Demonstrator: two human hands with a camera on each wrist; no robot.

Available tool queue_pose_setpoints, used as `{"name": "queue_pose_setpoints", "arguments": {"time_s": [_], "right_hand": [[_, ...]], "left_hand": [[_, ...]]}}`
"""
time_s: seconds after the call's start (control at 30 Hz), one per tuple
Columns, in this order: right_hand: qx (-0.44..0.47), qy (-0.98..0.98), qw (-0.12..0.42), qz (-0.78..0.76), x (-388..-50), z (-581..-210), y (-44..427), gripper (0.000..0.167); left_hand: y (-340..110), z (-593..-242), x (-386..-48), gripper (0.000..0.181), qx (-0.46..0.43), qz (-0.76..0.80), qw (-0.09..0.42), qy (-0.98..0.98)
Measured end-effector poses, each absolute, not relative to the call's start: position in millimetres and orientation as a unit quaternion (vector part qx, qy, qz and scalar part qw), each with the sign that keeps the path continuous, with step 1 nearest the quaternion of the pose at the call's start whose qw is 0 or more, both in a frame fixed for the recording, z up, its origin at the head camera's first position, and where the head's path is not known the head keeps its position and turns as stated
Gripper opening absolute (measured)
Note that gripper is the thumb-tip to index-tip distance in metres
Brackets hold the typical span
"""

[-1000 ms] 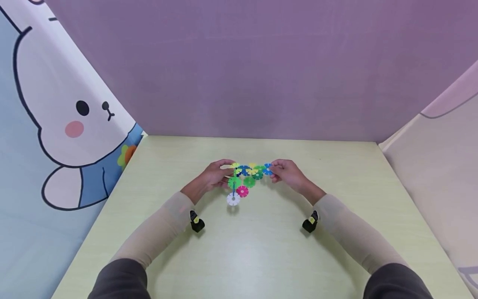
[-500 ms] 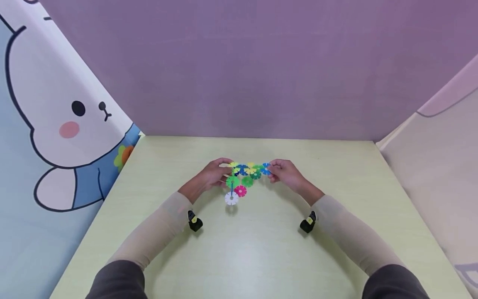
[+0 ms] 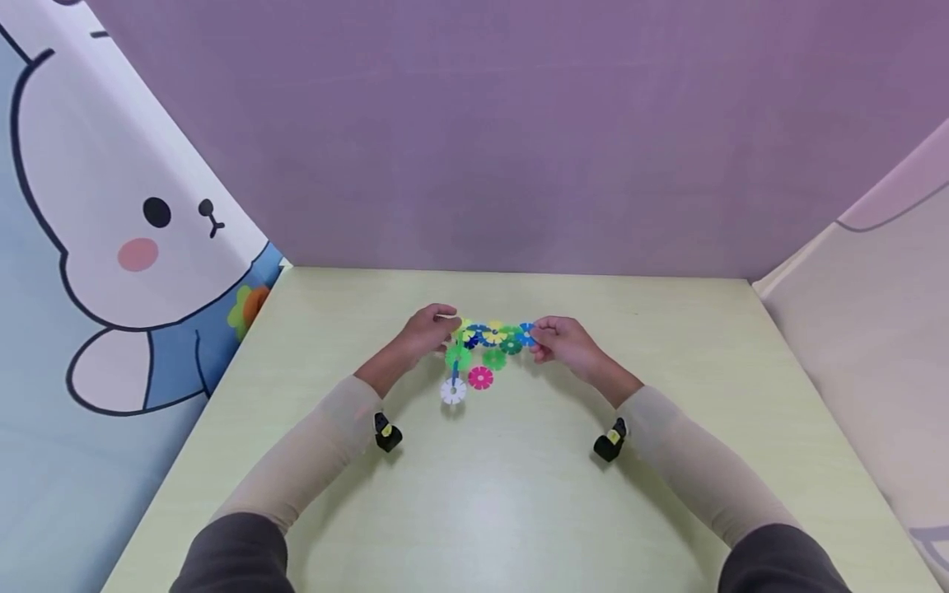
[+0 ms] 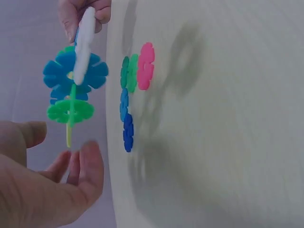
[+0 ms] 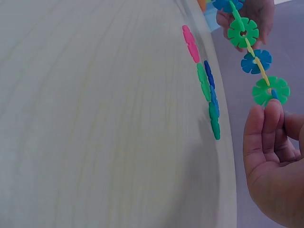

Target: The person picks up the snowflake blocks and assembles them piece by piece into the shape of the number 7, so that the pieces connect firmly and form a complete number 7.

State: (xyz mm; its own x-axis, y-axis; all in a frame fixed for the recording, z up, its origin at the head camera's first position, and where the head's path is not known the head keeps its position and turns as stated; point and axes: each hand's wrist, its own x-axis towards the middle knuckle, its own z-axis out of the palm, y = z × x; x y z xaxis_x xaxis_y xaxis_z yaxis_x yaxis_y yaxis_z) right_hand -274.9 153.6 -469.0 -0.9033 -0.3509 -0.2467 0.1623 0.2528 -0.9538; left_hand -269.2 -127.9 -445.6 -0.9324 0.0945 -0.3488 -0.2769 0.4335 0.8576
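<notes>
A chain of interlocking snowflake discs (image 3: 495, 333) in blue, green and yellow hangs above the table, with a white disc (image 3: 454, 391) at its near end. My right hand (image 3: 567, 339) pinches the blue disc at the chain's right end between thumb and fingers. At the other end, my left hand (image 3: 428, 331) has its thumb and fingers spread apart. In the left wrist view a gap shows between those fingers and the yellow disc (image 4: 69, 135). Loose discs lie flat below: pink (image 3: 480, 378), light green (image 3: 494, 359), dark green (image 3: 510, 343), plus blue ones (image 4: 124, 105).
The pale wood-grain table (image 3: 489, 494) runs back to a purple panel (image 3: 474, 140). A cartoon-printed cloth (image 3: 133, 329) covers the left side, and a pale one (image 3: 875, 329) the right. Small black wrist cameras hang under both forearms.
My left hand has loosened from the chain's left end, its fingers lifting and spreading. The chain's white and green end has swung slightly left. My right hand keeps its pinch.
</notes>
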Motion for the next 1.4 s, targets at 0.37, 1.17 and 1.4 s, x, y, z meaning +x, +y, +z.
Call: {"name": "queue_pose_setpoints", "arguments": {"time_s": [0.37, 1.17, 1.4], "right_hand": [[-0.067, 0.755, 0.207, -0.618, -277.1, -470.1, 151.5, 0.029], [-0.086, 0.714, 0.222, -0.659, -275.4, -473.3, 141.4, 0.026], [-0.084, 0.726, 0.219, -0.647, -274.1, -471.9, 137.9, 0.028]], "left_hand": [[-101.4, -432.5, -268.1, 0.052, 0.115, 0.335, 0.053, 0.934], [-57.6, -438.0, -262.1, 0.062, 0.245, 0.111, 0.031, 0.963], [-61.5, -439.1, -263.2, 0.06, 0.251, 0.093, 0.008, 0.964]]}}
